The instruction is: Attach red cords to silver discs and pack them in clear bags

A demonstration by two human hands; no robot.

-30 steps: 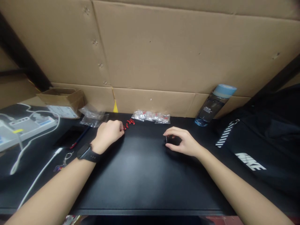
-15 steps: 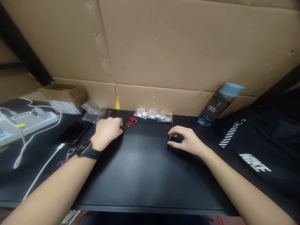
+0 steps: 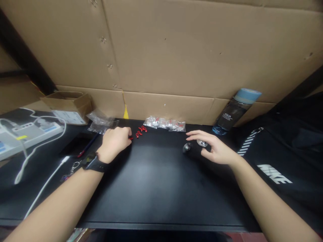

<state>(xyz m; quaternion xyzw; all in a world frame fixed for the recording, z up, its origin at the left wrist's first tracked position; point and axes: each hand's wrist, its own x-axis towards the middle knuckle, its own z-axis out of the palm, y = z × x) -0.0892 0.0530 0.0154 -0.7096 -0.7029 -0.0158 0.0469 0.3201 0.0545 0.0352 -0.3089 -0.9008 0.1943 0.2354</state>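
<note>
My left hand [image 3: 116,141] is low over the smooth black table [image 3: 156,188], fingers curled; a small red piece [image 3: 130,138] shows at the fingertips, though I cannot tell whether that grip pinches it. Just beyond lie several small red looped pieces [image 3: 140,131]. My right hand [image 3: 217,149] has its grip spread, one shiny, dark-looking rounded piece [image 3: 187,147] just beside it on the table, and a shiny silvery rounded piece [image 3: 202,143] seen between thumb and fingers. I judge the red ones light, best pinched by the loop; the rounded ones look hard and slippery, best taken by opposite edges.
</note>
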